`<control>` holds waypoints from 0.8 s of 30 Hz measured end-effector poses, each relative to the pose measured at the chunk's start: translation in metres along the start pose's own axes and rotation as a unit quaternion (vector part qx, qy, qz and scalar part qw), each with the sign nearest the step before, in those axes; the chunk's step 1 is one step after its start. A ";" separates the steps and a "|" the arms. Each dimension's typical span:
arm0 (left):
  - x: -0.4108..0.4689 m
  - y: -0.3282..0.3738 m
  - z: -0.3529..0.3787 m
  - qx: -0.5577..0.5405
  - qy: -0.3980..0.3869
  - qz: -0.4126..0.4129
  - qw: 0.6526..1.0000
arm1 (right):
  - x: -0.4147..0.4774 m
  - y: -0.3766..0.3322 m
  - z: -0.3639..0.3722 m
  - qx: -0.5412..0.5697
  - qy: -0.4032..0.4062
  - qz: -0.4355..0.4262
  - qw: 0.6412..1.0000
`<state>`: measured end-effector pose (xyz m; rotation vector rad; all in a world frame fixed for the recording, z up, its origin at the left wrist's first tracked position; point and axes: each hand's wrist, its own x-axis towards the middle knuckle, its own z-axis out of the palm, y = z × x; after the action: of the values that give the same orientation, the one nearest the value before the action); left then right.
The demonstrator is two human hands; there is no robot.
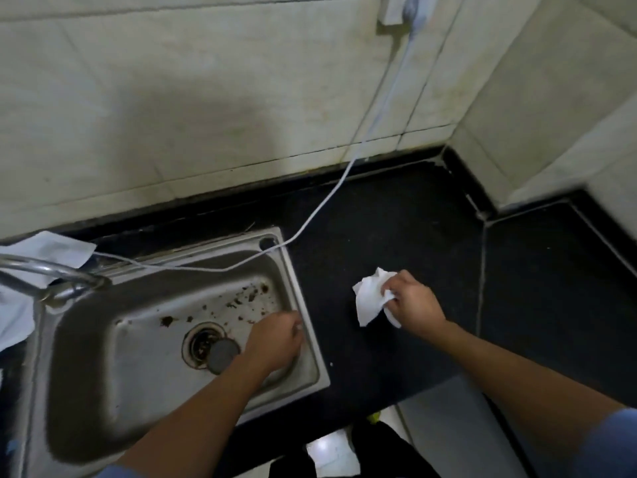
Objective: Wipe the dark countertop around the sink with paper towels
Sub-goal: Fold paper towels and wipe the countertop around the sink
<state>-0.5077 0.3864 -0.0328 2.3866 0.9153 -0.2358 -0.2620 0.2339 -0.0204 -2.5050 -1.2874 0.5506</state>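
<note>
Two hands, one paper towel, one head view.

Head view, items listed left to right:

- White cloth or paper (51,248), lying at the back left corner behind the faucet (51,274); chrome spout curves over the sink edge.
- Sink (103,357), steel, set into the dark worktop (396,219). Brown crumbs (241,298) are scattered on the basin floor towards the back right. Round drain (201,343) near the middle, with a grey disc stopper (223,355) lying tilted at its right edge.
- Left hand (275,339), reaching into the basin at the right inner wall, fingers bent down against the steel just beside the rim. Whether it holds anything cannot be told.
- White cable (320,208), running from a fitting high on the tiled wall (172,98) down across the worktop and over the back right corner of the sink.
- Paper towel (367,300), white, crumpled, on the worktop right of the sink and apart from its rim.
- Right hand (412,300), fingers curled round the right side of the towel, bunching it and holding it down on the dark surface.
- Blue sleeve edges at the lower frame; pale floor below the worktop front.
</note>
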 end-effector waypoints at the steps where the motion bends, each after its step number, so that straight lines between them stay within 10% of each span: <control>1: 0.004 0.011 0.006 0.009 -0.008 0.004 1.000 | -0.009 0.015 0.007 -0.010 -0.017 0.007 1.000; 9: 0.036 0.095 0.054 -0.011 -0.067 -0.033 0.997 | -0.044 0.092 0.023 0.016 -0.188 -0.049 0.981; 19: 0.063 0.147 0.080 -0.074 -0.043 -0.105 0.991 | -0.038 0.124 0.018 0.149 -0.117 0.035 0.981; 24: 0.067 0.140 0.064 -0.019 0.044 -0.055 0.997 | -0.023 0.126 -0.001 0.103 0.047 -0.098 0.989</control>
<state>-0.3631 0.3030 -0.0463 2.3307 1.0839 -0.1539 -0.1839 0.1431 -0.0655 -2.1815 -1.3491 0.4863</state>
